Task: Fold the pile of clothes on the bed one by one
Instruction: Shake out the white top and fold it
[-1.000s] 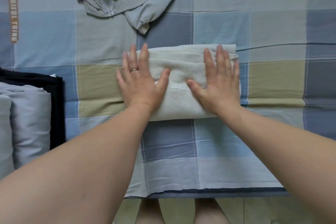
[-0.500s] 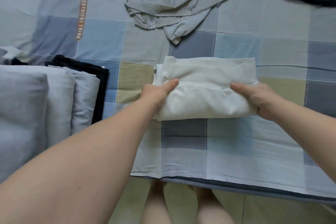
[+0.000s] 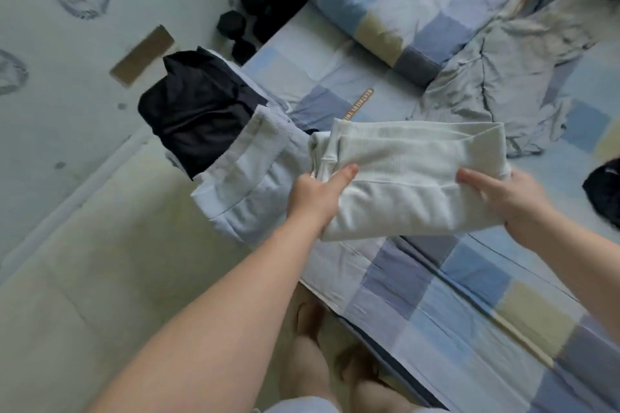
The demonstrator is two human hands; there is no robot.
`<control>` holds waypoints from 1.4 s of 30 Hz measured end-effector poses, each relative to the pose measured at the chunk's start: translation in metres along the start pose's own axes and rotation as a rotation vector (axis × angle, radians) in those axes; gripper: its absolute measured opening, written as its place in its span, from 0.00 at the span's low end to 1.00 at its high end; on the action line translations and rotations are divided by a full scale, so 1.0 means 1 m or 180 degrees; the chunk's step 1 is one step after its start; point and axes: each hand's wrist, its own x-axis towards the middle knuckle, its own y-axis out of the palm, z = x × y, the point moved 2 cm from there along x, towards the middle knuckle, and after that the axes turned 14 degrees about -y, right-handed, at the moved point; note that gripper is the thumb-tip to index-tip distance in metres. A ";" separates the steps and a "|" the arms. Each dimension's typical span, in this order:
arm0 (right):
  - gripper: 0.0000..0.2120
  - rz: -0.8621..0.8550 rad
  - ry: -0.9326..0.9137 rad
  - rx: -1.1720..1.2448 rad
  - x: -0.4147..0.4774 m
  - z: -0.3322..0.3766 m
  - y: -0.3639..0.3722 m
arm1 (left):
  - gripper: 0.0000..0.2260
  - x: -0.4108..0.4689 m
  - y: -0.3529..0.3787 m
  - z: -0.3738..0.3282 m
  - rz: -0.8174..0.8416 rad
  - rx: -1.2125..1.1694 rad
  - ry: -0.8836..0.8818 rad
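A folded white garment (image 3: 412, 178) is lifted off the checked bed sheet (image 3: 469, 278), held between both hands. My left hand (image 3: 318, 194) grips its left edge with the thumb on top. My right hand (image 3: 503, 194) grips its right edge the same way. Just left of it lies a stack of folded clothes: pale grey pieces (image 3: 248, 181) on a black one (image 3: 198, 114). An unfolded grey garment (image 3: 496, 84) lies crumpled at the upper right of the bed.
A rolled checked quilt (image 3: 385, 0) lies across the bed's far end. Another dark garment (image 3: 604, 194) shows at the right edge. Dark dumbbells (image 3: 241, 27) sit on the floor beside the bed. My bare legs (image 3: 312, 362) stand at the bed's near edge.
Both hands went from pressing flat on the white garment to gripping its sides and lifting it. It has moved left toward the folded stack, and the view swung left.
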 end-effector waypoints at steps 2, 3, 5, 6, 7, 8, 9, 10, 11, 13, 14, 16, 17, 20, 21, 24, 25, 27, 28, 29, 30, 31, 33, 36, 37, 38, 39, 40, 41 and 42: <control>0.16 0.0278 -0.0305 -0.0206 0.002 0.047 0.042 | 0.27 -0.010 -0.050 0.002 -0.0220 -0.0415 -0.0098; 0.13 0.0420 -0.0446 -0.0317 0.004 0.069 0.068 | 0.26 -0.012 -0.074 0.006 -0.0346 -0.0626 -0.0165; 0.12 0.0705 -0.0735 -0.0527 0.010 0.103 0.122 | 0.23 -0.006 -0.114 0.019 -0.0622 -0.1033 -0.0290; 0.13 0.0836 -0.0874 -0.0624 0.013 0.116 0.150 | 0.24 -0.001 -0.131 0.027 -0.0801 -0.1186 -0.0343; 0.14 0.0950 -0.1007 -0.0762 0.017 0.123 0.179 | 0.26 0.007 -0.145 0.036 -0.0998 -0.1289 -0.0409; 0.13 0.1036 -0.1130 -0.0921 0.022 0.128 0.207 | 0.29 0.017 -0.156 0.045 -0.1181 -0.1359 -0.0503; 0.12 0.1085 -0.1215 -0.1100 0.028 0.128 0.233 | 0.31 0.030 -0.163 0.055 -0.1302 -0.1382 -0.0620; 0.12 0.1119 -0.1258 -0.1281 0.034 0.124 0.257 | 0.32 0.043 -0.167 0.063 -0.1366 -0.1385 -0.0726; 0.13 0.1172 -0.1267 -0.1453 0.041 0.116 0.279 | 0.33 0.057 -0.169 0.072 -0.1391 -0.1350 -0.0820; 0.18 0.1255 -0.1287 -0.1768 0.050 0.098 0.313 | 0.31 0.083 -0.165 0.088 -0.1409 -0.1214 -0.0878; 0.19 0.1219 -0.1333 -0.1902 0.054 0.089 0.324 | 0.28 0.095 -0.163 0.094 -0.1428 -0.1150 -0.0837; 0.24 0.1030 -0.1498 -0.2064 0.059 0.076 0.336 | 0.23 0.109 -0.160 0.101 -0.1500 -0.1099 -0.0735; 0.27 0.0930 -0.1597 -0.2113 0.060 0.074 0.338 | 0.22 0.113 -0.160 0.103 -0.1518 -0.1095 -0.0687; 0.26 0.0745 -0.1780 -0.1922 0.064 0.081 0.329 | 0.20 0.114 -0.160 0.105 -0.1457 -0.1155 -0.0486; 0.24 0.0726 -0.1813 -0.1804 0.065 0.085 0.323 | 0.20 0.111 -0.159 0.104 -0.1410 -0.1162 -0.0424; 0.22 0.0707 -0.1991 -0.1833 0.068 0.090 0.314 | 0.21 0.106 -0.154 0.099 -0.1264 -0.1136 -0.0322; 0.23 0.0705 -0.1977 -0.2047 0.072 0.088 0.315 | 0.22 0.107 -0.153 0.096 -0.1254 -0.1098 -0.0315; 0.30 0.0640 -0.1957 -0.2636 0.077 0.083 0.317 | 0.26 0.109 -0.150 0.090 -0.1391 -0.0880 -0.0275; 0.35 0.0567 -0.2144 -0.2880 0.076 0.083 0.319 | 0.30 0.111 -0.149 0.089 -0.1705 -0.0584 -0.0118; 0.38 0.0509 -0.2594 -0.3042 0.070 0.088 0.322 | 0.35 0.111 -0.150 0.088 -0.2122 -0.0175 0.0113; 0.38 0.0564 -0.3256 -0.3146 0.062 0.091 0.326 | 0.39 0.110 -0.150 0.085 -0.2477 0.0201 0.0399; 0.35 0.0723 -0.3973 -0.3191 0.052 0.091 0.329 | 0.39 0.109 -0.150 0.082 -0.2686 0.0495 0.0751; 0.25 0.1162 -0.4836 -0.3303 0.039 0.078 0.332 | 0.34 0.112 -0.149 0.075 -0.2633 0.0973 0.1528; 0.26 0.1583 -0.4276 -0.3782 0.041 0.050 0.332 | 0.31 0.123 -0.140 0.069 -0.2129 0.1161 0.1929; 0.27 0.1635 -0.4061 -0.3826 0.045 0.044 0.333 | 0.29 0.125 -0.137 0.066 -0.1957 0.1096 0.1787; 0.28 0.1668 -0.3925 -0.3806 0.050 0.040 0.335 | 0.28 0.128 -0.133 0.064 -0.1869 0.1102 0.1590; 0.29 0.1693 -0.3841 -0.3758 0.054 0.037 0.338 | 0.27 0.132 -0.129 0.063 -0.1845 0.1204 0.1407; 0.29 0.1739 -0.3782 -0.3727 0.059 0.033 0.342 | 0.27 0.137 -0.125 0.064 -0.1853 0.1379 0.1260; 0.29 0.1795 -0.3724 -0.3738 0.063 0.030 0.345 | 0.28 0.144 -0.120 0.066 -0.1853 0.1563 0.1142; 0.30 0.1840 -0.3675 -0.3770 0.067 0.027 0.349 | 0.28 0.152 -0.117 0.068 -0.1838 0.1701 0.1047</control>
